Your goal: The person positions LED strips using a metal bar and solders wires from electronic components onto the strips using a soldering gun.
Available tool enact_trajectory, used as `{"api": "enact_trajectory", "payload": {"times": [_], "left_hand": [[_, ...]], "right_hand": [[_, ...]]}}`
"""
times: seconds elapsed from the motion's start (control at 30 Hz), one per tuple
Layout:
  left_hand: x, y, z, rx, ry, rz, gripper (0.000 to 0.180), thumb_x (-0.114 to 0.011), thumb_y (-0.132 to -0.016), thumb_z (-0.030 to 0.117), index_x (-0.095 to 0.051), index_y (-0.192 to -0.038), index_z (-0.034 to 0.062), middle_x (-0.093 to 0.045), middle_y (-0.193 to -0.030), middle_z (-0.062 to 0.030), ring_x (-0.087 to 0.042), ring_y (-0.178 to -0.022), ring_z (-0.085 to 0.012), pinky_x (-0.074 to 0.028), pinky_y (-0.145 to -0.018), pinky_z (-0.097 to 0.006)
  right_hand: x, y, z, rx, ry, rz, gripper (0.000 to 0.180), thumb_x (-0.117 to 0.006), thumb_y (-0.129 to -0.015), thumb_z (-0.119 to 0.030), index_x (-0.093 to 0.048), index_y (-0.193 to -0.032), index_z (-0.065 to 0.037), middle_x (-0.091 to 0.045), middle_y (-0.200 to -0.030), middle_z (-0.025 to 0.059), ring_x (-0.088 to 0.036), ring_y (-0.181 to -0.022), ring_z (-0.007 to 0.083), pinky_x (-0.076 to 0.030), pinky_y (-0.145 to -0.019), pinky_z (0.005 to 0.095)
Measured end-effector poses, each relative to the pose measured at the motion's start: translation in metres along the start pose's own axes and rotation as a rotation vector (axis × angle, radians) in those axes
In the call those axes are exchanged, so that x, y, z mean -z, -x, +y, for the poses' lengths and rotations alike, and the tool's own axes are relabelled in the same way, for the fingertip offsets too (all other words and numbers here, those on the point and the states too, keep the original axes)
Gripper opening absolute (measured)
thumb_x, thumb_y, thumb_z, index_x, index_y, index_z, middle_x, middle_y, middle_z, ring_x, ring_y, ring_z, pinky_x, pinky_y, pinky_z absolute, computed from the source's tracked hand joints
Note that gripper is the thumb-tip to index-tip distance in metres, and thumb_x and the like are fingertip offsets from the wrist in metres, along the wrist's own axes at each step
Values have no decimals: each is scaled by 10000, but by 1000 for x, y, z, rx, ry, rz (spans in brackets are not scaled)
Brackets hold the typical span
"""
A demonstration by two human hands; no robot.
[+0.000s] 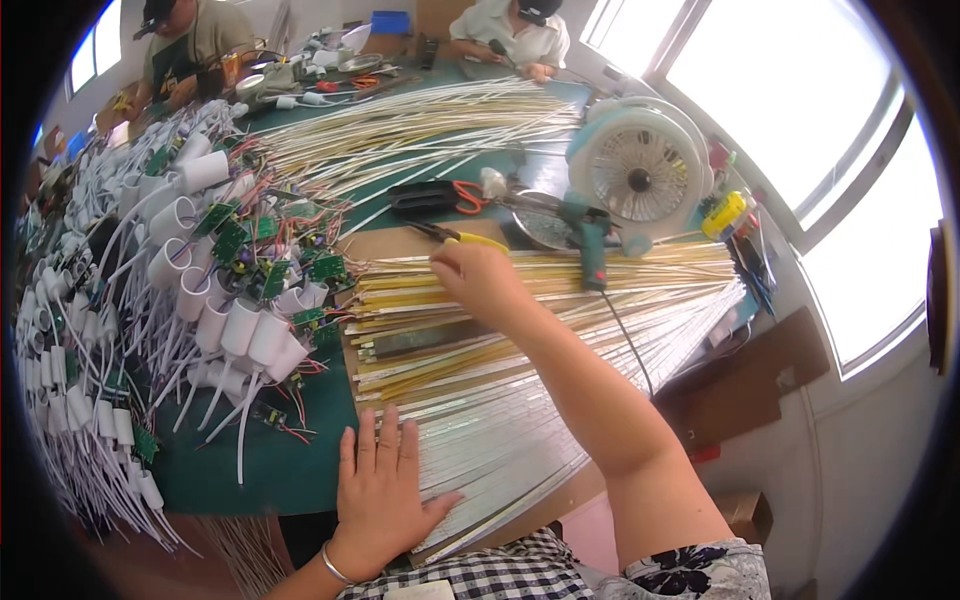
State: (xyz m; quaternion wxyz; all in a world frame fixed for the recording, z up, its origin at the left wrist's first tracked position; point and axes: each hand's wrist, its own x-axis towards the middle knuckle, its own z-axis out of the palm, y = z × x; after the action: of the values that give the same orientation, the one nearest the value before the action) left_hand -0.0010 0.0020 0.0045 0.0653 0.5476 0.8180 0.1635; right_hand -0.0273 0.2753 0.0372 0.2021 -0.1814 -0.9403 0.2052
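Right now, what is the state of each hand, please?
Left hand: open, palm down, thumb over the white strips.
Right hand: fingers curled near the yellow-handled pliers; whether its grip holds anything cannot be told.

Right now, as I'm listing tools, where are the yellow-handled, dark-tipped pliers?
In the head view, the yellow-handled pliers lie above centre on brown cardboard, just beyond the bare right hand and left of the green corded tool.
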Motion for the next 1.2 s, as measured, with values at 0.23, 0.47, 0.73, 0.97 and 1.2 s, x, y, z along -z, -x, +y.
{"api": "enact_trajectory", "payload": {"times": [0.23, 0.47, 0.73, 0.97, 1.2], "left_hand": [[1, -5, 4, -62, 6, 45, 882, -627, -745, 541, -398, -1301, -104, -284, -1418, -292, -224, -1329, -450, -135, -1089, -542], [-5, -2, 5, -57, -39, 69, 879, -610, -757, 556, -388, -1323, -80, -278, -1430, -278, -217, -1347, -427, -145, -1095, -529], [-10, -2, 5, -59, -110, 159, 841, -605, -761, 551, -410, -1329, -37, -317, -1422, -248, -256, -1342, -393, -179, -1096, -504], [-13, -2, 5, -47, -91, 111, 868, -550, -799, 580, -345, -1367, -43, -272, -1447, -252, -202, -1370, -385, -133, -1112, -498], [-11, 1, 1, -31, -61, 119, 872, -541, -800, 587, -338, -1372, -39, -274, -1446, -249, -190, -1374, -385, -137, -1112, -492]], "right_hand": [[49, 73, 20, 101, 19, -167, 147, -597, -836, -180, -644, -880, -48, -639, -863, 114, -599, -860, 315, -476, -752, 404], [35, 78, 15, 143, 146, -162, 165, -645, -803, -183, -592, -922, -81, -583, -919, 88, -578, -916, 298, -477, -775, 401], [34, 50, 12, 303, 567, -324, 249, -670, -785, -236, -594, -956, -72, -607, -985, 69, -557, -1000, 260, -483, -815, 388], [51, 66, -4, 418, 707, -106, 86, -599, -813, -159, -602, -874, -98, -571, -932, 28, -548, -972, 205, -462, -775, 338], [111, 152, -68, 64, 265, -213, 260, -653, -793, -261, -567, -817, -17, -566, -765, 137, -578, -726, 316, -463, -653, 400]]}}
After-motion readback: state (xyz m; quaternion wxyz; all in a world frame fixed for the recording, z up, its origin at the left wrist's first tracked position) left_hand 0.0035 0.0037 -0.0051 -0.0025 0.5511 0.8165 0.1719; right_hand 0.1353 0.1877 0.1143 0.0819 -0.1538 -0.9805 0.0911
